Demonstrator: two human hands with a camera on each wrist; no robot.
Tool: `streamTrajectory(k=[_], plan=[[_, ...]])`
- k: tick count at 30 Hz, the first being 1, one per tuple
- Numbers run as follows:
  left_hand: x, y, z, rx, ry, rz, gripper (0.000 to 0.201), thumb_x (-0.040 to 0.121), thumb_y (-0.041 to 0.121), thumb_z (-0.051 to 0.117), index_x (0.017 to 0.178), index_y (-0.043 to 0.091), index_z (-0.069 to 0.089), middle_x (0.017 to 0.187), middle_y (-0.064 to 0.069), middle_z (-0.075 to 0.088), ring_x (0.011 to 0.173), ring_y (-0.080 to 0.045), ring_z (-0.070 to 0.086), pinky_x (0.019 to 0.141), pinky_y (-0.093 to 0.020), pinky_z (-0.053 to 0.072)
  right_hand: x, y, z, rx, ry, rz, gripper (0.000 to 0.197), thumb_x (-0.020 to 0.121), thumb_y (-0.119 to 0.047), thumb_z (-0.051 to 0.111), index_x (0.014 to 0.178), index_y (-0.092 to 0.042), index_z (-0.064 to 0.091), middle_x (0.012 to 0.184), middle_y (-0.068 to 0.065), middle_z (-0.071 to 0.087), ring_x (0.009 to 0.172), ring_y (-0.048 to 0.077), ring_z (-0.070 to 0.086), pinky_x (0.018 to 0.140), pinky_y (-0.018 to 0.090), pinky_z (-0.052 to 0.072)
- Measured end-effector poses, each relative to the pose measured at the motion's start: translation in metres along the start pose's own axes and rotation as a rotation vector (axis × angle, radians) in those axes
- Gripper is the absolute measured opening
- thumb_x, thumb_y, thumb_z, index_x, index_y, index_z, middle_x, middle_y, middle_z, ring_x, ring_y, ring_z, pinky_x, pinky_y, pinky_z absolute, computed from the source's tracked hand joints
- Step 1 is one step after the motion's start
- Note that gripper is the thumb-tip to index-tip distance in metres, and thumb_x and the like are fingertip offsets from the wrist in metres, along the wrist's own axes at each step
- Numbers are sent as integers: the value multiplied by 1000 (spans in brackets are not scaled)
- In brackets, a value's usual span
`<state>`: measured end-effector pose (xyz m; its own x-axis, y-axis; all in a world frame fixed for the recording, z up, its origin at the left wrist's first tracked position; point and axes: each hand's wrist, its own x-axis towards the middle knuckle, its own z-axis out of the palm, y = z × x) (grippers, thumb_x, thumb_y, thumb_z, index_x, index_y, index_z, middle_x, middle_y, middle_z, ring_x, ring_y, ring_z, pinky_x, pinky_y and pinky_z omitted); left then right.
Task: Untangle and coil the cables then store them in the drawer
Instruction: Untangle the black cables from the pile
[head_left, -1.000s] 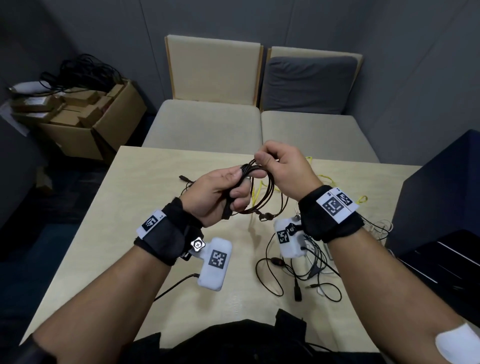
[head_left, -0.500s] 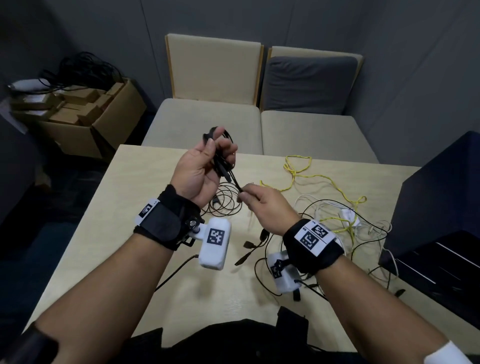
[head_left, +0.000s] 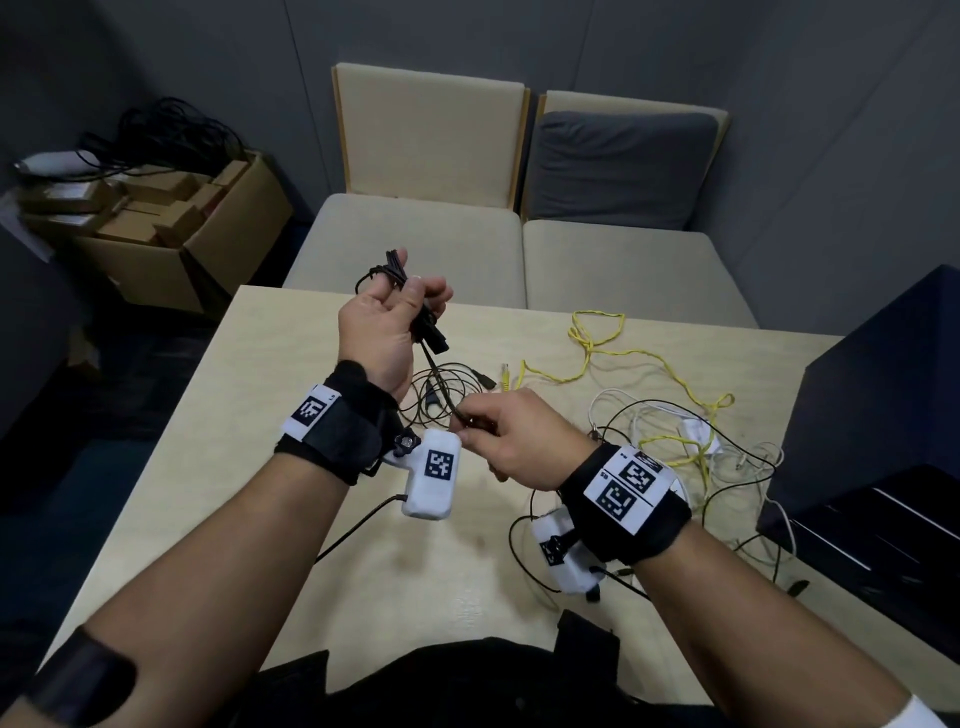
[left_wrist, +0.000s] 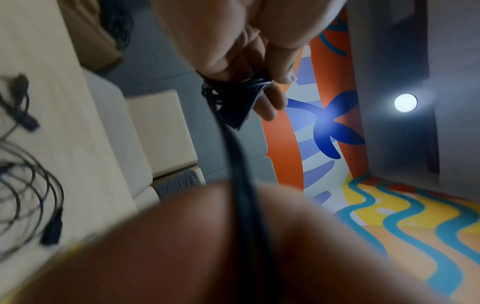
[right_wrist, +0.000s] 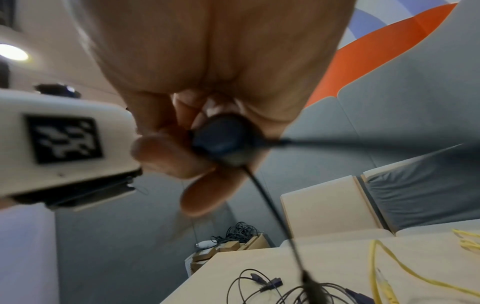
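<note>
My left hand (head_left: 397, 312) is raised over the table's far side and grips a bunched black cable (head_left: 415, 306), whose loops stick out above the fingers (left_wrist: 270, 107). One strand runs taut down to my right hand (head_left: 480, 428), which pinches it between thumb and fingers just above the tabletop. In the right wrist view the fingertips (right_wrist: 166, 156) hold a dark rounded part of that cable (right_wrist: 221, 139). A thin black cable (head_left: 441, 387) lies loosely coiled on the table under the strand.
A yellow cable (head_left: 597, 358) and tangled white cables (head_left: 654, 415) with thin black ones spread over the table's right half. A dark drawer unit (head_left: 883, 457) stands at the right edge. The wooden table (head_left: 249, 441) has seats (head_left: 415, 244) behind it. A cardboard box (head_left: 171, 244) sits far left.
The hands, together on the coil a second ago, have drawn apart: the left rose with the bundle, the right pulled a strand down toward me.
</note>
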<state>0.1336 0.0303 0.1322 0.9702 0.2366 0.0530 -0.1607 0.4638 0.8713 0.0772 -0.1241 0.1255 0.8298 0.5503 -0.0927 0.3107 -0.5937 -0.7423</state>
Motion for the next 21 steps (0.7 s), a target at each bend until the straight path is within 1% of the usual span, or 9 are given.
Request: streamTrajectory(k=[3, 5, 7, 9, 11, 12, 15, 17, 21], plan=[[1, -5, -7, 210, -10, 38, 21, 95, 1, 50, 114, -3, 57, 71, 6, 72, 75, -11, 68, 79, -24, 51, -2, -4, -3, 1, 3, -33, 7, 92, -14, 58, 86, -13, 62, 65, -6, 55, 54, 5, 50, 55, 17, 40], [-2, -8, -11, 348, -76, 40, 17, 93, -1, 53, 106, -8, 60, 71, 7, 72, 72, -10, 67, 79, -23, 51, -2, -5, -10, -40, 49, -73, 7, 91, -16, 60, 89, -13, 65, 72, -2, 62, 63, 7, 49, 60, 18, 38], [-7, -11, -15, 482, -177, 11, 11, 92, -1, 54, 99, -3, 62, 68, 5, 71, 69, -8, 67, 71, -23, 52, 0, -5, -19, -50, 134, -99, 7, 91, -18, 61, 89, -15, 68, 71, -8, 64, 65, 7, 52, 64, 21, 41], [-12, -13, -17, 552, -272, -66, 19, 93, -2, 51, 108, 5, 60, 66, 3, 67, 65, -8, 64, 67, -21, 52, 4, -1, -28, -46, 221, -109, 7, 90, -18, 62, 88, -17, 69, 63, -18, 59, 63, 3, 52, 62, 19, 40], [-18, -12, -17, 536, -362, -152, 26, 96, -3, 46, 116, 8, 56, 64, 1, 62, 60, -11, 61, 67, -23, 52, 8, 2, -37, -71, 268, -112, 8, 90, -18, 62, 87, -19, 70, 63, -18, 57, 62, 2, 51, 62, 21, 38], [-21, -11, -16, 527, -406, -188, 25, 97, -3, 43, 115, 8, 57, 63, 0, 59, 57, -12, 58, 64, -22, 50, 10, 3, -41, -81, 280, -112, 9, 89, -18, 61, 87, -19, 70, 66, -15, 59, 64, 4, 51, 64, 24, 40], [-27, -8, -12, 505, -519, -268, 25, 100, 1, 36, 96, 11, 59, 60, -1, 50, 52, -10, 50, 63, -24, 46, 12, 2, -52, -46, 315, -85, 8, 90, -17, 61, 88, -17, 69, 73, -2, 66, 66, 12, 57, 62, 29, 49], [-31, -7, -11, 454, -583, -321, 26, 102, 7, 34, 96, 8, 59, 56, 3, 46, 50, -10, 44, 68, -31, 43, 14, 1, -56, -9, 340, -82, 9, 89, -15, 62, 84, -17, 68, 70, 1, 67, 63, 13, 56, 61, 25, 46], [-37, -1, -6, 341, -600, -419, 30, 103, 13, 29, 97, 2, 57, 56, 4, 38, 49, -12, 32, 61, -26, 42, 17, 2, -57, 166, 350, -54, 10, 89, -9, 62, 84, -16, 66, 71, 7, 63, 64, 12, 51, 63, 23, 41]])
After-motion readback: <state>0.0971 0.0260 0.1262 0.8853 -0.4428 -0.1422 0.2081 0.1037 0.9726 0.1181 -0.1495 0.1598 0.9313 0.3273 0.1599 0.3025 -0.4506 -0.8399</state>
